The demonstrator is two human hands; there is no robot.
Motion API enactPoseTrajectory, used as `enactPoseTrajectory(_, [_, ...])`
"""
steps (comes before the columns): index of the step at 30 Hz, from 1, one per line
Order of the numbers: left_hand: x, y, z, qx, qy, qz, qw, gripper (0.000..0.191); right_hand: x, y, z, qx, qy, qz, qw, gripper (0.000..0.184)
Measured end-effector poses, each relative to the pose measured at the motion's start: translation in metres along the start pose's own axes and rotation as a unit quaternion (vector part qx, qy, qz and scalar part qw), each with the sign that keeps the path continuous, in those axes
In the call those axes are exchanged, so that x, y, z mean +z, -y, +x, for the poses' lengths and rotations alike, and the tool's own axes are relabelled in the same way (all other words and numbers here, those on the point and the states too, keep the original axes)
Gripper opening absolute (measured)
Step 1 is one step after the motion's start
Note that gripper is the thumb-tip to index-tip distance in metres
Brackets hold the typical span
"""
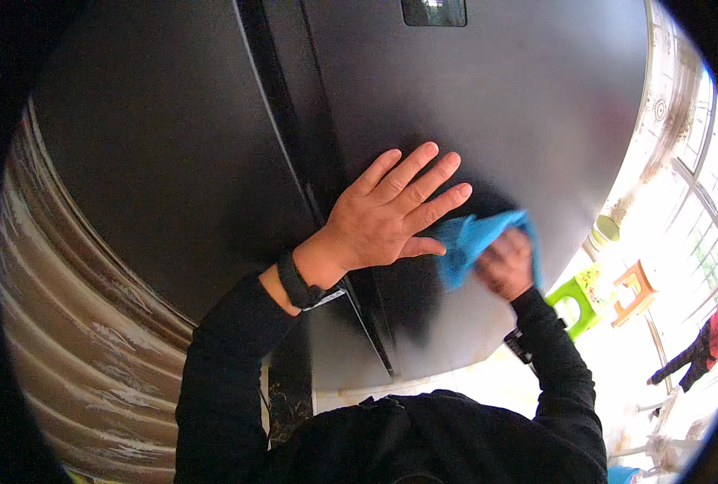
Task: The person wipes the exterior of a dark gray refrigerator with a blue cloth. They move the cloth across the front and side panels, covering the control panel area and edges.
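My left hand (389, 212) lies with its fingers spread on the front of a dark grey double-door refrigerator (486, 78), just right of the vertical gap between the doors. A black band is around that wrist. To its right, my right hand (504, 263) is closed on a blue cloth (471, 242) against the right door. This hand looks blurred, and the cloth covers part of its fingers. A small dark glossy panel (434, 11) sits in the door at the top of the view.
A brown patterned curtain (93, 339) hangs at the left. Beyond the refrigerator's right edge stand a green plastic stool (580, 299) and an orange stool (634, 293). Another person (707, 345) in dark and red clothes is at the far right, near barred windows.
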State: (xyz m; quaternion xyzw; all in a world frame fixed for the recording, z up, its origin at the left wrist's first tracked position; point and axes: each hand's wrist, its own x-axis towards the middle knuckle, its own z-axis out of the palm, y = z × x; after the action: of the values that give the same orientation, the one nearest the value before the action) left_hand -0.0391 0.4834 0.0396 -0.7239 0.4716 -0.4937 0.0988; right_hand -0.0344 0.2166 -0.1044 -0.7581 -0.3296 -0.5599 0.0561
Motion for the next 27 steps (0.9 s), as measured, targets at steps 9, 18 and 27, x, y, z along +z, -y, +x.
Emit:
enactPoseTrajectory(9, [0.007,0.006,-0.024,0.013,-0.120,-0.042,0.992,0.073,0.062,0.041,0.070,0.168,0.056,0.391,0.903,0.048])
enactPoseTrajectory(18, [-0.001,0.006,-0.035,0.002,-0.044,-0.061,0.997,0.071,0.009,-0.035,-0.038,0.128,0.098,-0.219,0.962,0.051])
enactPoseTrajectory(27, [0.006,0.005,-0.032,-0.004,-0.066,-0.049,0.997,0.075,0.085,0.107,-0.080,0.055,0.116,0.107,0.986,0.059])
